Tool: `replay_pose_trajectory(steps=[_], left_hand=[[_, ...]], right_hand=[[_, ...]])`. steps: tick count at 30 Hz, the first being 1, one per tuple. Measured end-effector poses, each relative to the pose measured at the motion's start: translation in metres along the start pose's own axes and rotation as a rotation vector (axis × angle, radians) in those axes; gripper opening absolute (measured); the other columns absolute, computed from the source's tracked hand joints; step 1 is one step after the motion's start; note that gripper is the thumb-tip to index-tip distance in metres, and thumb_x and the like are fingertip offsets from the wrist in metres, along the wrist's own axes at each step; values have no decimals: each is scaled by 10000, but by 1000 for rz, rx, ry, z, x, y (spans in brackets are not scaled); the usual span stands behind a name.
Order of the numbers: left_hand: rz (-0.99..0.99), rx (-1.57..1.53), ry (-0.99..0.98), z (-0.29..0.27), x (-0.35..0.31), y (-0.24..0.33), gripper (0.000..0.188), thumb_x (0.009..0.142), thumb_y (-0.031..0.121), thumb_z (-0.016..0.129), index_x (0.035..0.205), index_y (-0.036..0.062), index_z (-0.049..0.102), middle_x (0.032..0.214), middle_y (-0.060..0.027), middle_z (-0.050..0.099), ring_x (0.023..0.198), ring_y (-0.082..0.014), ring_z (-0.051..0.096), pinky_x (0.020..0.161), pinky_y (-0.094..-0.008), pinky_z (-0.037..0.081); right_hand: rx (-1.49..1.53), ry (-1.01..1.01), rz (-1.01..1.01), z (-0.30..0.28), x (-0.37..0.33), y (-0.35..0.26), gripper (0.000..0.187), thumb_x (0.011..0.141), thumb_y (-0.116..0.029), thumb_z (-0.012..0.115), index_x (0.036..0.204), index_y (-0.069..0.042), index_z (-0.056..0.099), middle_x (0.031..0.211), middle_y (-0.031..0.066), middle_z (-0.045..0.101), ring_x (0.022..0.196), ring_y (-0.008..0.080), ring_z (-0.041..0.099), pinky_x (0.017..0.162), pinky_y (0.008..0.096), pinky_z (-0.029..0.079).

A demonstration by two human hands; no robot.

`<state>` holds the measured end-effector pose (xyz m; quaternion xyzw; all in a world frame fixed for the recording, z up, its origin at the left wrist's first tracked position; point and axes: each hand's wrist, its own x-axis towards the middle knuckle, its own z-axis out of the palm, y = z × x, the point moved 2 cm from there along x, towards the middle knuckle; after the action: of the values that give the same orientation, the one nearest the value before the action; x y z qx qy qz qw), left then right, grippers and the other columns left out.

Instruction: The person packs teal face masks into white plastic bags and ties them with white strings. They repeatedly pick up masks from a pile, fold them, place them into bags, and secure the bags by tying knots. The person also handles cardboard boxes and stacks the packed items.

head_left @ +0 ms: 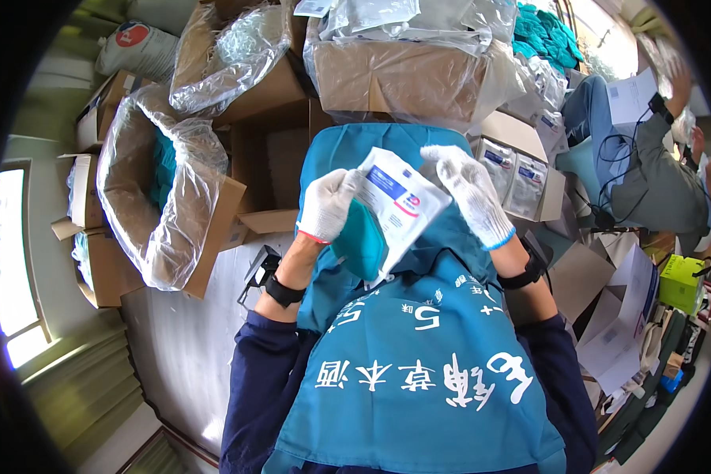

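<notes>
White knitted gloves cover both hands. My left hand (329, 207) is closed, pinching a flat white packet (407, 207) with blue and red print by its left edge. Beneath that same hand is a smooth teal folded piece (362, 241), resembling a face mask, overlapped by the packet. Whether it sits inside the packet or behind it, I cannot tell. On the packet's other side, my right hand (470, 189) is raised beside its edge, fingers stretched and apart, gripping nothing. Both hands are above my lap, over a teal apron (419, 340) with white lettering.
Ahead stands a plastic-lined carton (403, 83) topped with clear packets. At right, a box (557, 197) contains printed packets. Left are lined cartons (205, 229), one with teal pieces inside, and an open brown box (268, 170). Another person (656, 174) sits at far right.
</notes>
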<state>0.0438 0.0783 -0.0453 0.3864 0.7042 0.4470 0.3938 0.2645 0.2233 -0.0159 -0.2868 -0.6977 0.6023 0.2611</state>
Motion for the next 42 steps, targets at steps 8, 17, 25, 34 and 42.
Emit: replay_pose_trajectory(steps=[8,17,25,34,42], left_hand=[[-115,-125,84,-4,6,-2,435,1042,350,549,985,-52,704,784,-8,627,726,-81,509,663,-263,450],[150,231,16,0,-1,28,278,978,231,642,845,-13,637,688,-92,573,650,-128,520,617,-304,464],[234,490,-103,8,-5,52,253,822,234,769,854,30,622,756,-184,605,685,-339,602,636,-376,488],[255,451,-373,18,-13,33,264,951,285,606,894,38,678,814,-227,643,771,-433,621,669,-449,498],[532,979,-247,27,-5,15,200,900,163,508,878,34,660,687,-137,669,606,-308,672,555,-445,519]], right_hand=[[-85,1,-53,2,-17,-33,397,900,-16,660,1290,-54,590,1246,65,639,924,144,665,847,277,532],[-221,22,-21,9,15,-19,211,932,-98,645,1135,-45,673,1054,111,718,944,196,694,838,294,534],[-164,-19,-45,43,21,-23,60,812,-18,698,857,-54,715,831,89,703,761,201,681,709,309,531],[-244,-36,60,61,3,-13,106,795,-44,747,800,-70,644,749,99,690,708,233,699,637,337,537],[-545,48,-25,78,20,19,150,798,-207,693,776,-73,630,790,191,664,771,398,656,661,462,514]])
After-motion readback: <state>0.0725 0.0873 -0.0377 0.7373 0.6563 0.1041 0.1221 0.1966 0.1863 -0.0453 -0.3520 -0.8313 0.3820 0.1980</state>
